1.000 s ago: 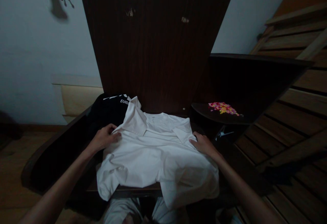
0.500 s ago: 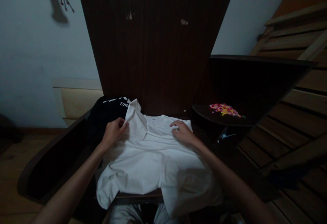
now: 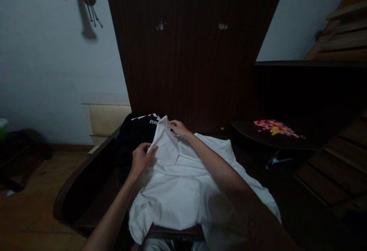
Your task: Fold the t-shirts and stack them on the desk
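A white shirt (image 3: 177, 193) lies spread and wrinkled in front of me, its lower part hanging over the near edge of the dark wooden surface. My left hand (image 3: 142, 157) pinches the edge of a raised, folded-over part at its far left. On the other side of that flap, my right hand (image 3: 179, 128) has its fingers curled on the upper edge; the fingertips are partly hidden. My right forearm crosses over the shirt. Behind the flap sits a black garment (image 3: 126, 136) with white lettering.
A dark wooden panel (image 3: 183, 63) rises just behind the shirt. On the left runs a curved dark armrest (image 3: 67, 193). Small pink and yellow pieces (image 3: 276, 128) lie on a rounded ledge (image 3: 243, 128) to the right. Wooden slats (image 3: 349, 33) stand at the far right.
My right hand has moved left from the shirt's far right part to the raised flap. My left hand keeps its pinch there. The view has shifted left.
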`<action>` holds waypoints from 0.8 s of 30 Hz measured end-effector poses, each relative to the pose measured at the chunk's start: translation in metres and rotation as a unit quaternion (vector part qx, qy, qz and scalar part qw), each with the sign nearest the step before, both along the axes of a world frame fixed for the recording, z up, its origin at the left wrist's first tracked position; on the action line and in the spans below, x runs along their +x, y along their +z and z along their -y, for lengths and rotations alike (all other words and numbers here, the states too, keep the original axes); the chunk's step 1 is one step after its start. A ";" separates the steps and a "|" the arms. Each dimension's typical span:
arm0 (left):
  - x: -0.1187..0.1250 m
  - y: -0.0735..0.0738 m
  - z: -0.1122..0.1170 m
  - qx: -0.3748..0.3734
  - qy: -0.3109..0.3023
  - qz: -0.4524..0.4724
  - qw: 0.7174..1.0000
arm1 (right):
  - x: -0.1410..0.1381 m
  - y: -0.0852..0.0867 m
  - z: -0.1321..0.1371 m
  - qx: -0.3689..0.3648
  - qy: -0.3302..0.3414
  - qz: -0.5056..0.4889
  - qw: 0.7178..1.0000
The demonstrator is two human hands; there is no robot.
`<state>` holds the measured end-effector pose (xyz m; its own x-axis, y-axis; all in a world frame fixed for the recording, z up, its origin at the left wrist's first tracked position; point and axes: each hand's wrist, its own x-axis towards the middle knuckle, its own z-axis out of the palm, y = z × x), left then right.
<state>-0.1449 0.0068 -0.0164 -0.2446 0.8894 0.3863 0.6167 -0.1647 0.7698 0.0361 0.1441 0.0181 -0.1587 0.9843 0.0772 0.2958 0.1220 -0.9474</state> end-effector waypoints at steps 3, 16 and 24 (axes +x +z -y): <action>-0.002 -0.003 0.004 0.015 -0.013 0.034 0.999 | -0.019 -0.001 -0.010 -0.002 -0.005 0.013 1.000; -0.007 -0.007 0.011 0.001 -0.016 0.092 0.996 | -0.052 0.018 -0.049 0.128 -0.041 0.066 0.989; -0.017 -0.006 0.007 -0.009 -0.021 0.019 1.000 | -0.051 -0.002 -0.039 0.124 -0.102 0.118 0.980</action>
<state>-0.1616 -0.0007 -0.0223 -0.2210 0.9062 0.3606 0.5806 -0.1748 0.7952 -0.0149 0.1834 0.0159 -0.0037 0.9532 0.3022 0.5455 0.2552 -0.7983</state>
